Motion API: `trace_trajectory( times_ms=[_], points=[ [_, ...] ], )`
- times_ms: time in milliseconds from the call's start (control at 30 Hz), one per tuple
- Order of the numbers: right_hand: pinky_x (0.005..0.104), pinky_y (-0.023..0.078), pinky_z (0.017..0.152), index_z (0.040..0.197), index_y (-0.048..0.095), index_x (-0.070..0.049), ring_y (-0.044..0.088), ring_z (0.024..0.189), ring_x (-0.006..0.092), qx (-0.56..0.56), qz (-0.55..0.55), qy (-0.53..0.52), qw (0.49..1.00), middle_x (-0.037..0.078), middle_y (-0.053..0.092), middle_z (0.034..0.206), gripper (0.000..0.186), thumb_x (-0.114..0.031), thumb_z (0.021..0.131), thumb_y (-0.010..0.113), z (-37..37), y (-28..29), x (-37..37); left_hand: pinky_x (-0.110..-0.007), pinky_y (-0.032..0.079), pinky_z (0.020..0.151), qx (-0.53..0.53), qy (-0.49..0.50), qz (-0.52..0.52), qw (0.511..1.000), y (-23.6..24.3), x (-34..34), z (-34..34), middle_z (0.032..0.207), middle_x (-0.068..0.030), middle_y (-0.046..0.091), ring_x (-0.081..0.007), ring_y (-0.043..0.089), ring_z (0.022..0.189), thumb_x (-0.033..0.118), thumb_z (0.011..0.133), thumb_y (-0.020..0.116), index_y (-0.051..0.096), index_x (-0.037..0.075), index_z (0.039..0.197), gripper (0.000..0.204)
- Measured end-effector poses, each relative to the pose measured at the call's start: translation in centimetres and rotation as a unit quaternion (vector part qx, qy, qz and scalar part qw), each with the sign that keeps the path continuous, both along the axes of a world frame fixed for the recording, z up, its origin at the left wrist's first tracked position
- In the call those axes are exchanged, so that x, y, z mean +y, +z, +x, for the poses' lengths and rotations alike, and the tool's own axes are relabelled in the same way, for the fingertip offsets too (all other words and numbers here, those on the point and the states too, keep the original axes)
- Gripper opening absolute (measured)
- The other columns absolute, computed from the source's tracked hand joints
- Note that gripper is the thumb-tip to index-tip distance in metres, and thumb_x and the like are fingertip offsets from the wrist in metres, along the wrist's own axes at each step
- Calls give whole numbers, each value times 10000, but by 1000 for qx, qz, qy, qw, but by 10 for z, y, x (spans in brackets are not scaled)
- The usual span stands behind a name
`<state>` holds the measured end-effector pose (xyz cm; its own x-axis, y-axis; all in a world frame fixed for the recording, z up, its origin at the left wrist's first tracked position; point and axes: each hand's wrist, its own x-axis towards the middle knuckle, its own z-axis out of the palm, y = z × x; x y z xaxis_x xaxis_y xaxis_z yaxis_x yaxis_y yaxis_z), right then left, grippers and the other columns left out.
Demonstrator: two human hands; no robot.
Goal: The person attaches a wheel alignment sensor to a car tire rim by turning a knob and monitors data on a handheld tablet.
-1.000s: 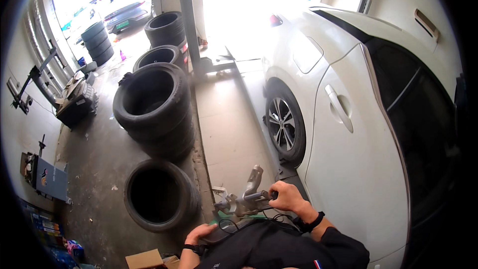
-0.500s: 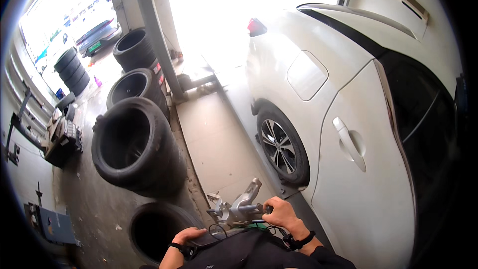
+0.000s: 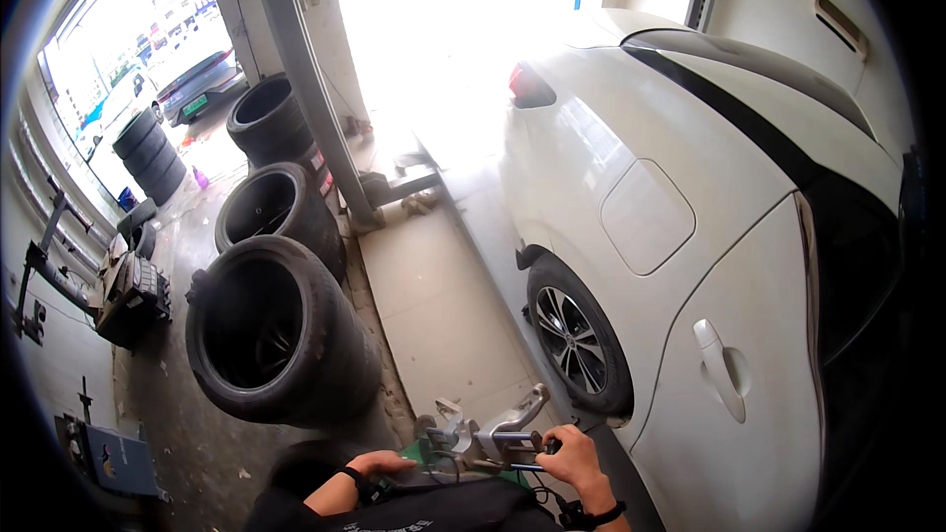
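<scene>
A metal wheel clamp (image 3: 493, 438) with silver arms, sliding rods and a green part lies low in front of my body. My right hand (image 3: 572, 455) is closed round a black knob (image 3: 553, 446) at the clamp's right end. At its left side, my left hand (image 3: 384, 463) grips the clamp's edge beside the green part; its lower fingers are hidden. Black cables hang from the clamp near my right wrist. Ahead to the right, the white car's rear wheel (image 3: 579, 335), with a black and silver rim, stands apart from the clamp.
The white car (image 3: 591, 177) fills the right side. Stacked black tyres (image 3: 325, 335) line the left, beside a grey lift post (image 3: 313, 89). Pale floor tiles (image 3: 434, 305) run between them. A dark box (image 3: 133, 310) and a blue-grey panel (image 3: 123, 463) stand far left.
The view has shifted, so the car, tyres and post sit lower in the picture. The clamp and both my hands appear slightly lower, and my right hand has kept its grip on the knob.
</scene>
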<state>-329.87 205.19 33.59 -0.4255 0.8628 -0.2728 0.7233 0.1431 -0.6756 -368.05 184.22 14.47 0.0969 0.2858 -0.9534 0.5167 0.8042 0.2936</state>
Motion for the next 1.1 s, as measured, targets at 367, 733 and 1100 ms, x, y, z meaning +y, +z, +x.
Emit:
trace_trajectory(
  times_ms=[367,733,1100],
  points=[
    [419,574,828,825,719,-83,702,893,351,-27,24,-159,987,123,706,927,237,-171,617,790,-70,11,-7,-405,470,1079,-32,-150,-16,988,-33,104,-91,1387,-176,674,-271,622,1277,700,938,607,666,-8,1368,830],
    [436,547,737,920,727,-76,663,788,339,-57,26,-236,970,145,678,895,249,-147,692,797,-172,10,-20,-427,473,1062,-75,-254,24,964,-50,177,-182,1352,-181,695,-289,640,1263,726,939,565,674,19,1363,832],
    [414,543,744,917,719,-64,681,795,261,-85,-23,-309,947,142,706,854,213,-169,735,757,-227,12,-2,-422,433,1142,-94,-267,63,957,-44,200,-225,1461,-189,629,-314,577,1369,689,965,527,608,33,1443,816]
  ],
)
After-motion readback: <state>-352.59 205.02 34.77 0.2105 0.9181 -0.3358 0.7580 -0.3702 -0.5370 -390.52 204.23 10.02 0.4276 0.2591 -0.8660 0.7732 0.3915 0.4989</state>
